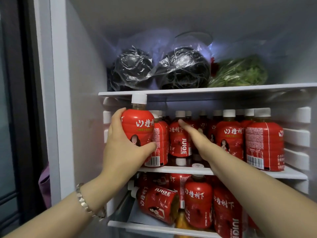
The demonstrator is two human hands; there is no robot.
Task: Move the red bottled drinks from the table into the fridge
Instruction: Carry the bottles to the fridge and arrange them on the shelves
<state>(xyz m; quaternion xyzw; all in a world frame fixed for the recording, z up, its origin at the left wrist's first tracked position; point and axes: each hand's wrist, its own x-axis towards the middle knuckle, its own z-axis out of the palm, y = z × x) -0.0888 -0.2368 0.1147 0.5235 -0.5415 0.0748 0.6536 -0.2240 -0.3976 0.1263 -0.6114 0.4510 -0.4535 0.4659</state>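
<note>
My left hand [123, 145] grips a red bottled drink [138, 124] with a white cap, upright at the left front of the fridge's middle shelf [178, 170]. Its cap reaches up in front of the edge of the shelf above. My right hand [195, 138] reaches into the same shelf with straight fingers, touching a standing red bottle [179, 140] in the row. Several more red bottles [264, 143] stand on that shelf. The shelf below holds more red bottles, one lying on its side [157, 203].
The top shelf [205, 89] carries two dark bundles in clear plastic [183, 69] and bagged green vegetables [240, 73]. The fridge's white left wall [82, 100] is close beside the held bottle. A dark door frame [25, 100] runs down the left.
</note>
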